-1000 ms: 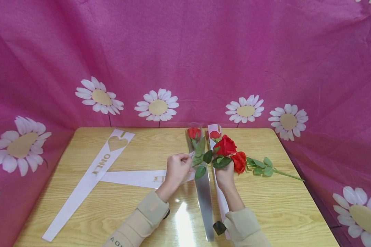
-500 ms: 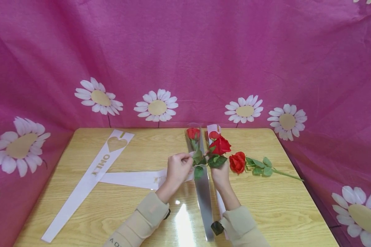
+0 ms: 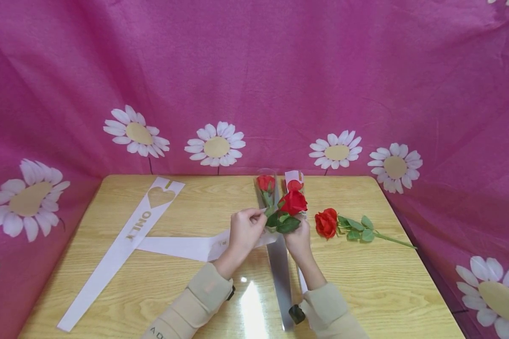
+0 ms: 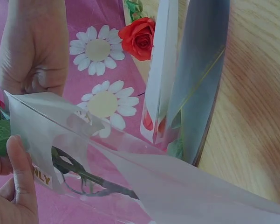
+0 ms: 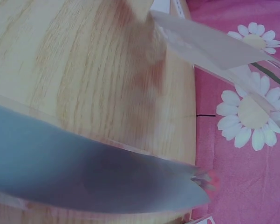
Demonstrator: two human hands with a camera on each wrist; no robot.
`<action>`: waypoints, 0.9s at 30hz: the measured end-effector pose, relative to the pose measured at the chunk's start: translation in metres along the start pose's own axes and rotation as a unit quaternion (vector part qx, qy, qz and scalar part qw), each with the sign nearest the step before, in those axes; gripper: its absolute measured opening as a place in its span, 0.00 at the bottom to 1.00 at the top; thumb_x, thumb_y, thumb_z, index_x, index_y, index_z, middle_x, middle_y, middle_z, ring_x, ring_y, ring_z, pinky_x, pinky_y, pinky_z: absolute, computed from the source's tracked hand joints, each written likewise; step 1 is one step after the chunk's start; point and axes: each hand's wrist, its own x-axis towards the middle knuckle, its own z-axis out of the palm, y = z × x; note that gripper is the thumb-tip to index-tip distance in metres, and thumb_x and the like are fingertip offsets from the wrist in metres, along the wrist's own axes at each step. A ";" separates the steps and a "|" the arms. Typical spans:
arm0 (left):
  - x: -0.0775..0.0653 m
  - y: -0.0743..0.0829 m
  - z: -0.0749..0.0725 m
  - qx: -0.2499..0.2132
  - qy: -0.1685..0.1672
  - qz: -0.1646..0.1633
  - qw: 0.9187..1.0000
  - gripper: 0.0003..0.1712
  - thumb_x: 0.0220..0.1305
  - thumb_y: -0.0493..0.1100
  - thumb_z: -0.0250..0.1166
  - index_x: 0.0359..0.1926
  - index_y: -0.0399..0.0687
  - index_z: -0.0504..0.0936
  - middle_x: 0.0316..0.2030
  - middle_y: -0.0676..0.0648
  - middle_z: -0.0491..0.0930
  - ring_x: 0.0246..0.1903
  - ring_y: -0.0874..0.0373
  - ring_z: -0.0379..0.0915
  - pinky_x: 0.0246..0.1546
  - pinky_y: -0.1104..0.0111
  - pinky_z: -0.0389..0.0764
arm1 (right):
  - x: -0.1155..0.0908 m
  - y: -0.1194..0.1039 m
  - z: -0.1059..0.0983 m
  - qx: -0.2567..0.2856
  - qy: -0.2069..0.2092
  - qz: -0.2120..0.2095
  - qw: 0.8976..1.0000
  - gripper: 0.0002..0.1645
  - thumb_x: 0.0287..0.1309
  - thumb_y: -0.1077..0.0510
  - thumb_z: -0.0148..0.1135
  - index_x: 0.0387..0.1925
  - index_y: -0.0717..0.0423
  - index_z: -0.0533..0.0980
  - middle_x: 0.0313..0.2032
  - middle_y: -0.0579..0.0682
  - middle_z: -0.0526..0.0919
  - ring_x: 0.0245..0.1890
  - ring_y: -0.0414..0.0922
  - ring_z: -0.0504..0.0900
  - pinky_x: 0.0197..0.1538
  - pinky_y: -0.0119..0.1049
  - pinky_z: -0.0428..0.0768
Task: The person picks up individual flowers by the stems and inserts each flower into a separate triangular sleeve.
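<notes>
My left hand (image 3: 245, 233) pinches the mouth of a white-and-clear flower sleeve (image 3: 174, 247) between thumb and fingers. The left wrist view shows the sleeve's ONLY print close by the left thumb (image 4: 21, 163). My right hand (image 3: 299, 238) holds a red rose (image 3: 294, 202) just below its bloom, fingers partly hidden by leaves. The rose's dark stem (image 4: 114, 187) runs inside the sleeve, while bloom and leaves stay outside the mouth. In the right wrist view the sleeve (image 5: 214, 46) crosses the upper right; neither hand is plainly seen there.
A dark sleeve (image 3: 280, 278) with a rose inside lies beneath the hands, beside a pink-white sleeved rose (image 3: 294, 179). To the right lies a loose rose (image 3: 325, 223). A flat ONLY sleeve (image 3: 123, 254) slants across the wooden table's left (image 3: 97, 212). A magenta daisy curtain (image 3: 254, 84) surrounds it.
The right hand has moved left with the rose toward the left hand, bringing the bloom close to the sleeve's mouth. The held sleeve bends up more; the left hand stays nearly in place.
</notes>
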 end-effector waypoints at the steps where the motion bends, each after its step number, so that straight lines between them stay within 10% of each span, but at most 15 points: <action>1: 0.000 0.001 0.000 -0.005 -0.001 -0.003 1.000 0.07 0.48 0.27 0.58 0.27 0.26 0.82 0.17 0.40 0.80 0.12 0.60 0.72 0.13 0.78 0.74 | 0.000 -0.004 -0.001 -0.014 0.000 -0.007 1.000 0.10 0.43 0.78 0.56 0.32 0.80 0.73 0.31 0.65 0.80 0.34 0.26 0.72 0.42 0.21 0.73; 5: 0.001 0.004 -0.001 -0.010 -0.003 -0.007 1.000 0.07 0.48 0.27 0.58 0.27 0.27 0.82 0.17 0.40 0.80 0.11 0.63 0.70 0.13 0.77 0.74 | 0.002 -0.008 -0.005 -0.042 -0.019 -0.006 0.999 0.08 0.41 0.78 0.58 0.29 0.80 0.73 0.30 0.71 0.78 0.32 0.26 0.71 0.40 0.21 0.72; 12: 0.000 0.008 -0.002 -0.026 -0.016 -0.017 0.999 0.08 0.49 0.28 0.57 0.27 0.26 0.82 0.17 0.40 0.80 0.11 0.61 0.72 0.12 0.79 0.74 | 0.013 0.014 -0.013 -0.027 -0.080 0.079 0.993 0.10 0.45 0.75 0.59 0.33 0.75 0.75 0.27 0.53 0.79 0.29 0.32 0.73 0.39 0.25 0.74; 27: -0.003 0.015 -0.003 -0.023 -0.024 0.004 0.999 0.07 0.51 0.28 0.57 0.25 0.28 0.82 0.16 0.42 0.79 0.10 0.61 0.72 0.10 0.77 0.73 | 0.012 0.011 -0.012 -0.114 -0.140 0.083 0.980 0.07 0.44 0.68 0.64 0.28 0.69 0.77 0.24 0.56 0.80 0.24 0.37 0.70 0.31 0.32 0.73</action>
